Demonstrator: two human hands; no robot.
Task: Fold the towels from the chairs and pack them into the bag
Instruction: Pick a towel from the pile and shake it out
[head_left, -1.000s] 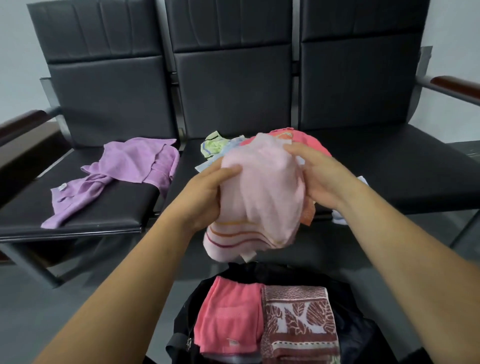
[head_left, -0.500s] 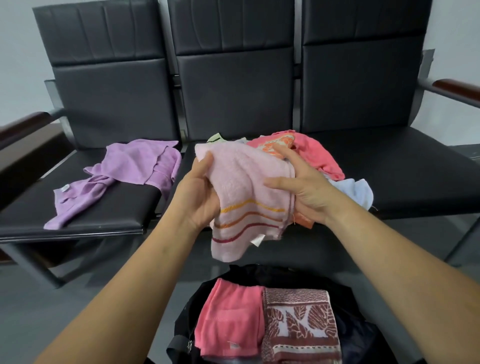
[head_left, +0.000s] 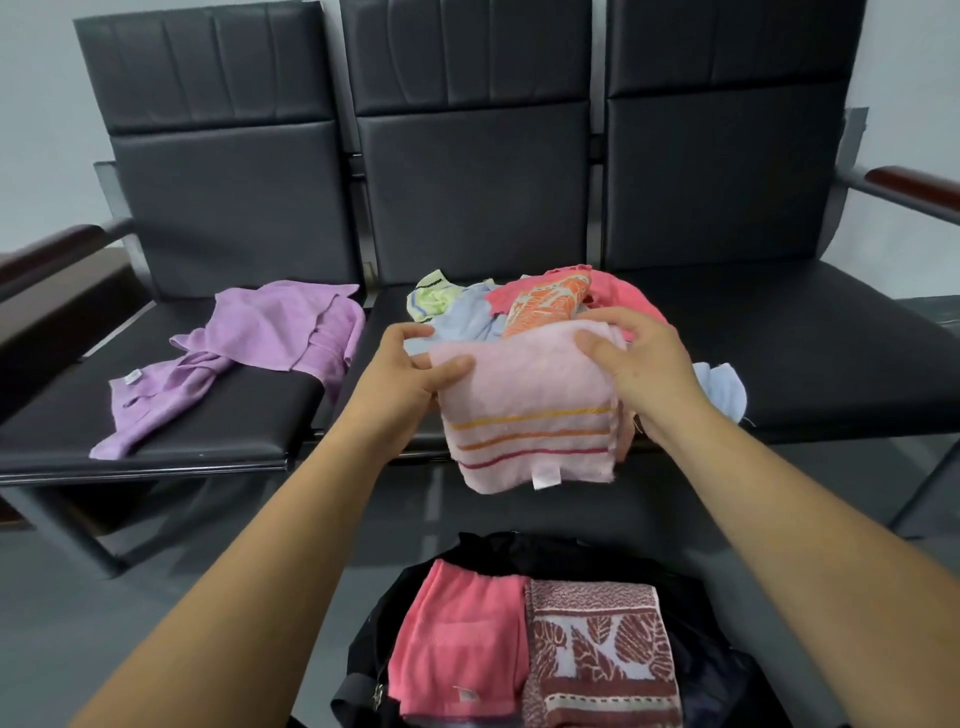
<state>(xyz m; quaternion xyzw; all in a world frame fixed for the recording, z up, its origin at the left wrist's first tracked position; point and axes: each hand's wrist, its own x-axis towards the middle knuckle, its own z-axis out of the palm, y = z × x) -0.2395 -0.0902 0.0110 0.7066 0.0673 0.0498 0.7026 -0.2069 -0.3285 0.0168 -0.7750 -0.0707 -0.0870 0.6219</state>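
A purple towel (head_left: 249, 353) sprawls on the left chair (head_left: 218, 208); a mixed pile (head_left: 545, 299) crowds the middle seat, just behind your hands. Near you, the bag (head_left: 519, 545) holds two folded towels. Your left hand (head_left: 405, 379) and right hand (head_left: 639, 374) grip a folded pink towel (head_left: 530, 410), striped, tag dangling, between pile and bag.

I read the pale pink towel (head_left: 530, 405) as looped terry cloth, matt and nubbly, with flatter woven stripes and a smooth white label (head_left: 541, 477) at its hem; the chairs (head_left: 467, 182) are upholstered in a black leather-like material, smooth with a dull sheen; the armrest (head_left: 914, 182) looks like dark polished wood, glossy, on a grey matt metal frame (head_left: 857, 135); the lilac towel (head_left: 270, 338) is soft matt cloth with a finer pile; the bag (head_left: 519, 551) is matt black fabric; the coral towel (head_left: 457, 639) is ribbed cloth; the leaf-patterned towel (head_left: 597, 649) is a coarser woven terry.
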